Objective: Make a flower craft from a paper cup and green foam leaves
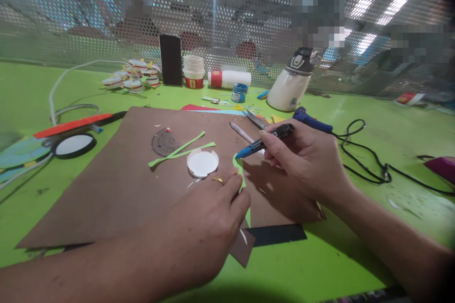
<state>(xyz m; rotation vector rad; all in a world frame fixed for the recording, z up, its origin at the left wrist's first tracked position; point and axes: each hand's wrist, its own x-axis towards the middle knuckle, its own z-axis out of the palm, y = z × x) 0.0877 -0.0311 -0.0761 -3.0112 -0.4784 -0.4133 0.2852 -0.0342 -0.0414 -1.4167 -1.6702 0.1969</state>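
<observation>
My right hand (302,163) grips a black marker (266,140) whose blue end points down at the tip of a light green paper strip (248,215). Fingers curled, my left hand (216,213) pinches or presses that strip against a brown board (138,213); the fingertips are partly hidden. A gold ring is on one finger. Just beyond the left hand lies a small round white paper piece with a raised rim (203,164). Beside it two thin green strips (185,149) cross near a clear protractor (164,143). A pale pen (241,132) and scissors (256,119) rest behind the marker.
Along the back stand a dark phone (171,60), stacked paper cups (194,72), a blue paint jar (239,93) and a white-and-black bottle (292,80). A black cord (369,151) loops on the right; an orange-handled tool (74,124) lies left. A perforated screen (220,14) rises behind.
</observation>
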